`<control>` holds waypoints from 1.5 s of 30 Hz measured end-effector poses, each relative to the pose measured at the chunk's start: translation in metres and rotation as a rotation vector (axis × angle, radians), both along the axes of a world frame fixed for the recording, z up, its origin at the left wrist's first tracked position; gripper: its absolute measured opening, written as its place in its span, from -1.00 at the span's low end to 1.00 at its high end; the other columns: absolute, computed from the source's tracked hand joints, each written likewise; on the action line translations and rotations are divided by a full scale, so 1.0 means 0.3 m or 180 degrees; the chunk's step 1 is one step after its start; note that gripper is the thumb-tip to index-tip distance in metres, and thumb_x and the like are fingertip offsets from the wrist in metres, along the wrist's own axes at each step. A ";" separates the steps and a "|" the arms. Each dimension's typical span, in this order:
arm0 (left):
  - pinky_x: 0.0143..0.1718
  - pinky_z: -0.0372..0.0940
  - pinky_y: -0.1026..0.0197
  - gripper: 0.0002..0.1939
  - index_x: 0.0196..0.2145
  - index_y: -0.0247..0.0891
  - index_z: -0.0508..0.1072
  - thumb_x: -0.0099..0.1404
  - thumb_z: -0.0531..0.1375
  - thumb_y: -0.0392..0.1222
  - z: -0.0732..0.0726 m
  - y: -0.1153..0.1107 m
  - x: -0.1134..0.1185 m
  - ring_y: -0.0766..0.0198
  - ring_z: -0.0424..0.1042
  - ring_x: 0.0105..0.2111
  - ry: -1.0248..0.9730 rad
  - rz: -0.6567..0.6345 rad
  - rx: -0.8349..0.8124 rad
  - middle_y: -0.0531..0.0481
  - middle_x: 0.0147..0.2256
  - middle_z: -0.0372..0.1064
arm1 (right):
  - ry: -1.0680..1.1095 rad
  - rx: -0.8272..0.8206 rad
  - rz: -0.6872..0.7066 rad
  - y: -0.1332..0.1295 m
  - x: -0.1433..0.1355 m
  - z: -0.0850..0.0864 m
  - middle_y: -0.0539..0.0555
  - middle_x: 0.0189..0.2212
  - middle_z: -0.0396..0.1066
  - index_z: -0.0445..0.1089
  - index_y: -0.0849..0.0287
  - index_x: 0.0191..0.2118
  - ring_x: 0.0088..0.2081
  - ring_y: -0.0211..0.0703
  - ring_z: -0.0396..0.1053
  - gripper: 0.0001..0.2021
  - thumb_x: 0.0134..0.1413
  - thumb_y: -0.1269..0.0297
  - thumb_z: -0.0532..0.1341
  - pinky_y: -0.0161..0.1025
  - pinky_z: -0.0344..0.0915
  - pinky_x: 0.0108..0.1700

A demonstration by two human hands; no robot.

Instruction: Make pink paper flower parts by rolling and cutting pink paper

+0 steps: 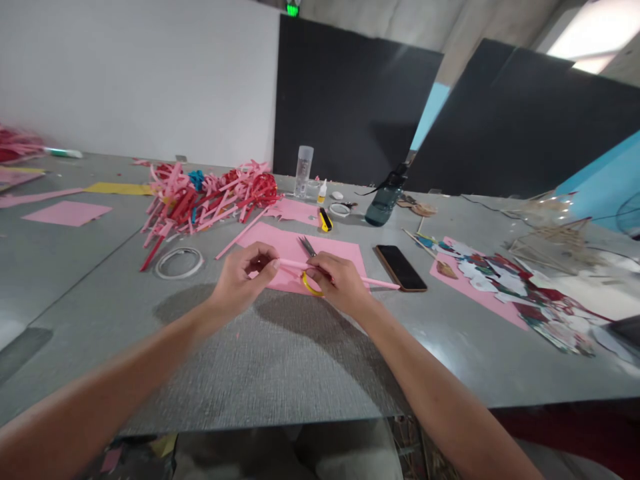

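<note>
A thin pink paper strip (293,265), narrow like a rolled tube, stretches between my two hands. My left hand (245,270) pinches its left end between thumb and fingers. My right hand (340,280) closes around it farther along, and the other end sticks out to the right, toward a black phone (404,268). Scissors with yellow handles (311,285) show partly behind my right fingers, blades pointing away; whether the fingers touch them I cannot tell. Beneath all this lies a pink paper sheet (345,250).
A heap of pink and red paper curls (210,193) sits back left, near a white tape ring (179,263). Behind the sheet are a yellow utility knife (325,220), a glue bottle (322,192), a clear bottle (303,172) and a dark water bottle (385,200). Paper scraps (500,280) lie right.
</note>
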State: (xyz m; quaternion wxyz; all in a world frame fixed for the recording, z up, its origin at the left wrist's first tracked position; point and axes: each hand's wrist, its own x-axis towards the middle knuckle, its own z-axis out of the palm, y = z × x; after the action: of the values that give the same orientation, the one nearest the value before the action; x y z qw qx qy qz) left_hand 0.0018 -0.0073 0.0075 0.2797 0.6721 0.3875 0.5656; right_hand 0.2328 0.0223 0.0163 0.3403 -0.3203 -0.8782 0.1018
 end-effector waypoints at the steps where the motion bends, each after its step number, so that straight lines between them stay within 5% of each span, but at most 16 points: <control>1: -0.45 0.22 0.33 -0.87 -0.26 -0.27 0.46 0.32 0.23 -0.15 -0.001 0.000 -0.001 0.40 0.29 -0.46 0.0013 -0.0010 0.0019 0.05 -0.41 0.35 | -0.0003 0.0000 0.0004 0.000 0.000 0.000 0.08 -0.33 0.44 0.40 0.16 -0.18 -0.34 -0.20 0.35 -0.84 0.38 0.27 0.11 -0.28 0.17 -0.30; 19: -0.39 0.26 0.31 -0.80 -0.14 -0.22 0.40 0.33 0.22 -0.10 -0.009 -0.005 0.001 0.37 0.33 -0.38 -0.0109 -0.0219 -0.0101 -0.01 -0.28 0.34 | -0.0140 -0.0030 -0.0014 -0.010 -0.016 0.011 0.09 -0.31 0.49 0.42 0.17 -0.19 -0.31 -0.17 0.40 -0.82 0.39 0.26 0.10 -0.27 0.21 -0.26; 36: -0.36 0.26 0.33 -0.90 -0.24 -0.24 0.47 0.26 0.22 -0.28 -0.004 -0.002 0.009 0.38 0.36 -0.39 0.0472 -0.0090 -0.0103 0.05 -0.35 0.41 | -0.0170 -0.0066 -0.0001 -0.005 -0.014 0.003 0.07 -0.26 0.51 0.44 0.16 -0.16 -0.30 -0.19 0.41 -0.91 0.24 0.42 0.22 -0.29 0.20 -0.27; 45: -0.36 0.23 0.32 -0.82 -0.23 -0.23 0.53 0.36 0.18 -0.10 0.011 0.000 0.008 0.36 0.40 -0.39 0.1087 0.0034 -0.0227 0.05 -0.36 0.49 | -0.0466 0.0038 -0.0003 -0.006 -0.018 -0.007 0.10 -0.26 0.54 0.45 0.19 -0.13 -0.24 -0.14 0.44 -0.83 0.38 0.28 0.12 -0.26 0.19 -0.21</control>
State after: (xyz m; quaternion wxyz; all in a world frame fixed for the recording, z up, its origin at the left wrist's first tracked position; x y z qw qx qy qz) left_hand 0.0040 -0.0072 0.0107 0.2305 0.7460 0.4528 0.4305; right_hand 0.2276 0.0206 0.0143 0.2770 -0.3253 -0.9012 0.0726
